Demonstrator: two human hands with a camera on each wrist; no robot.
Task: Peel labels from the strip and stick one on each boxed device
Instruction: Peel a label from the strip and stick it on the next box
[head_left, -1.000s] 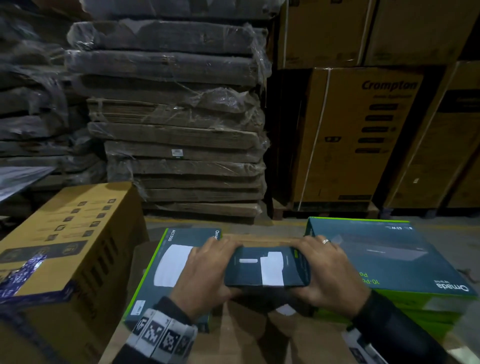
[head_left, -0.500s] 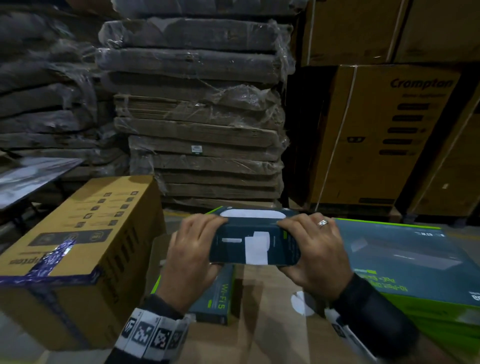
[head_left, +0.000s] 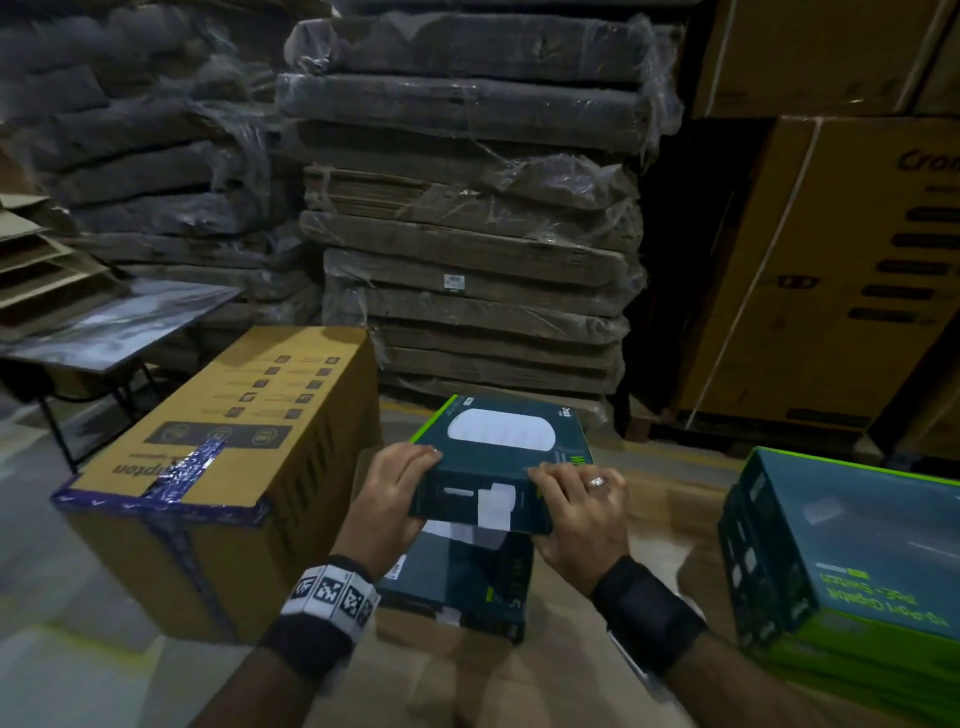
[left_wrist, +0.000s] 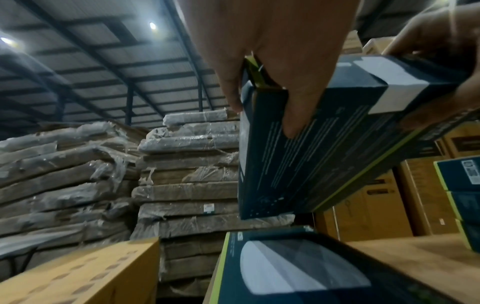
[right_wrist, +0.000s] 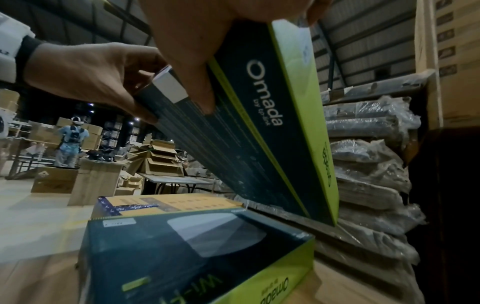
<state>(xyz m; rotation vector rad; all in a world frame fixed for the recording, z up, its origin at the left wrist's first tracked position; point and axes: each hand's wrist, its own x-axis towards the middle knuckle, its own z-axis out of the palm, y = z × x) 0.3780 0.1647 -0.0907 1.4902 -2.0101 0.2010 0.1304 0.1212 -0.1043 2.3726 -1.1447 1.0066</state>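
Warehouse, shrink-wrapped cardboard stack (head_left: 467, 218) behind; left hand (head_left: 387, 496) and right hand (head_left: 579, 506) clamp dark teal device box (head_left: 498, 457) by its ends, white label (head_left: 493, 506) between them, second teal box (head_left: 462, 582) just below.

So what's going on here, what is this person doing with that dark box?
A person is holding a dark boxed device in the air with both hands, the left hand gripping one end and the right hand the other. A white label is already stuck on the side facing them, wrapping over the bottom edge. Another boxed device lies on the cardboard surface just below, and a stack of teal and green boxes sits to the right. No label strip is visible.
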